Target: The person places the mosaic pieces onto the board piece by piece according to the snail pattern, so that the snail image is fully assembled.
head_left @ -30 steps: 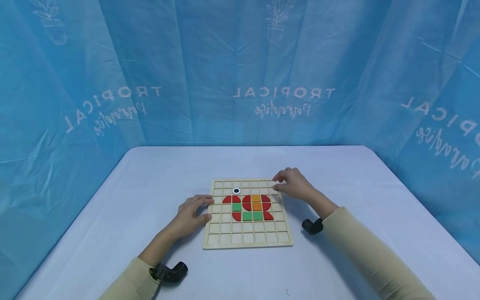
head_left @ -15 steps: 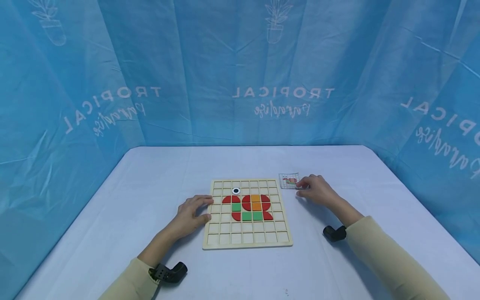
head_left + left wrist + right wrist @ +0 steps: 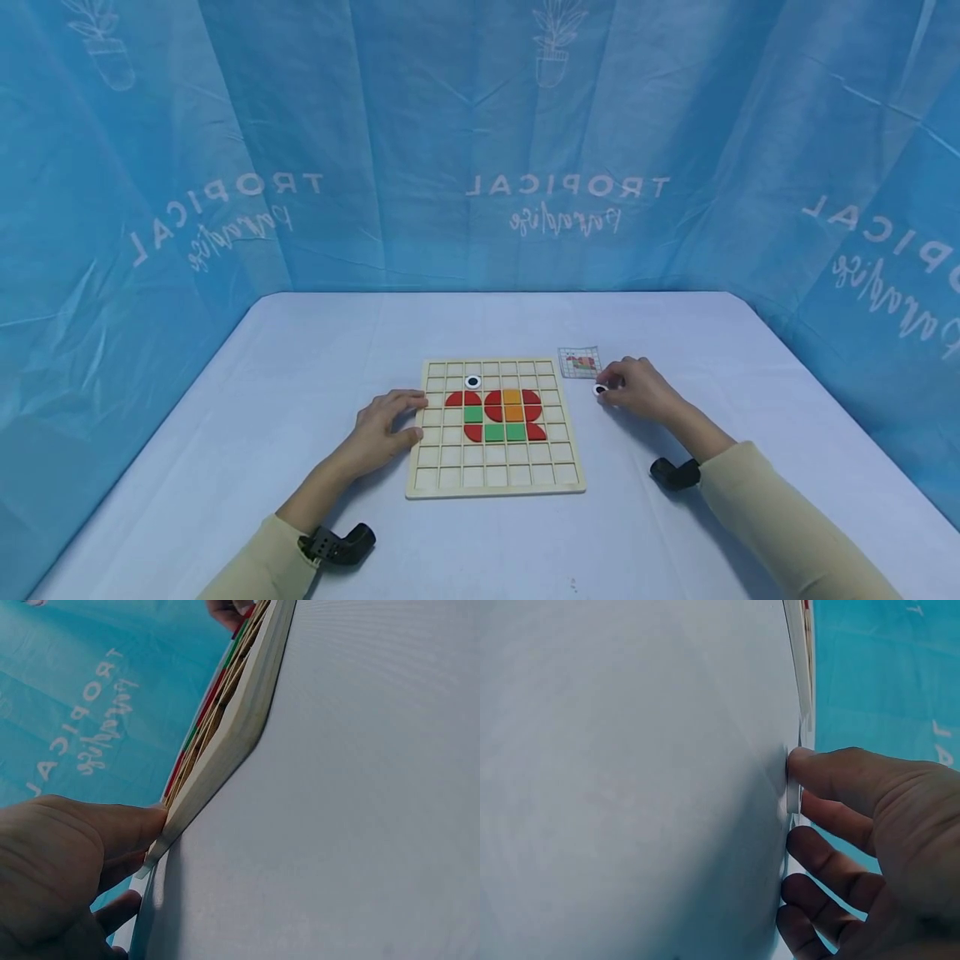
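Note:
A square wooden grid board [image 3: 495,492] lies on the table, with red, green and orange tiles set in its middle cells. A round white eye piece [image 3: 472,382] with a black centre sits above the tiles. My left hand [image 3: 384,433] rests at the board's left edge, thumb and fingertips touching it, also seen in the left wrist view. Right of the board, my right hand [image 3: 637,390] pinches a second eye piece [image 3: 599,389] between thumb and index finger, low at the tabletop. In the right wrist view this eye piece [image 3: 793,796] appears edge-on.
A small picture card [image 3: 579,362] with a gridded coloured pattern lies by the board's upper right corner, just beyond my right fingertips. White cloth covers the table [image 3: 337,333]. Blue printed curtains [image 3: 420,150] stand behind and at both sides.
My right hand has moved right from the board's upper right corner, uncovering the picture card, and the second eye piece now shows at its fingertips. The left hand and board stay in place.

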{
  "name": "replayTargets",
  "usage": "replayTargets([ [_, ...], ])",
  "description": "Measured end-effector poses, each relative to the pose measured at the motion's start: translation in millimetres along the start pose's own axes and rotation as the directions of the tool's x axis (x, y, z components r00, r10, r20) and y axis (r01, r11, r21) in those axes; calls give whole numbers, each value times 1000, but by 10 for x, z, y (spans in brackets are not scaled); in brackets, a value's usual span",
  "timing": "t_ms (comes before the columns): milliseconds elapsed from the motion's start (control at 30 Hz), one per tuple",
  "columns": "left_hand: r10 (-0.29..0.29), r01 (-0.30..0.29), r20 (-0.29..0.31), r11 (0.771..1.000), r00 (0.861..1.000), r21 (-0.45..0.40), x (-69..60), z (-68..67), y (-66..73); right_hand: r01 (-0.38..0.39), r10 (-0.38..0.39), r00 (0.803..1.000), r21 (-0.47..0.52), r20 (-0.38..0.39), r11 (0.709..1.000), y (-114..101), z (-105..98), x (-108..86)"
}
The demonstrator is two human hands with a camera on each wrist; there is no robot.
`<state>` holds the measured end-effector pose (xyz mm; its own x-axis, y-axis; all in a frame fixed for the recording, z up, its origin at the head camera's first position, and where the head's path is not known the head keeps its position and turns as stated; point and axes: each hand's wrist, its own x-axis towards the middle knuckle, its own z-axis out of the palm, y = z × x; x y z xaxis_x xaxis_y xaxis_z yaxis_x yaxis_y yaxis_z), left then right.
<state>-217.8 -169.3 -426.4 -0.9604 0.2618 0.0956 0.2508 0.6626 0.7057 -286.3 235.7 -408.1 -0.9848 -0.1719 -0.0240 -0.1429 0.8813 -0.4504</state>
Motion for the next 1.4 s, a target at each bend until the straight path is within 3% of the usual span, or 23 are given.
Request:
replayTargets([
  [267, 27, -27, 2, 1000, 1000, 9, 0, -21, -14, -11, 11, 1000, 11, -3, 1000, 21, 23, -13],
  [433, 16, -16, 1, 1000, 1000, 11, 0, -22, -13, 42, -41, 999, 4, -27, 999, -86, -7, 8],
  [633, 8, -8, -5, 1000, 1000, 9, -5, -18, -17, 116, -116, 993, 36, -25, 993, -494, 4, 124],
  [867, -3, 3, 4, 1000, 1000, 12, -11, -2, -9, 210, -212, 977, 89, 11, 974, -1023, 186, 312],
  [1167, 7, -7, 13, 1000, 1000, 7, -13, -8, 9, 223, -239, 965, 151, 105, 963, -1580, 473, 559],
  [1400, 23, -23, 15, 1000, 1000, 10, -15, -19, -3, 231, -254, 956, 161, 145, 960, -1790, 637, 653],
])
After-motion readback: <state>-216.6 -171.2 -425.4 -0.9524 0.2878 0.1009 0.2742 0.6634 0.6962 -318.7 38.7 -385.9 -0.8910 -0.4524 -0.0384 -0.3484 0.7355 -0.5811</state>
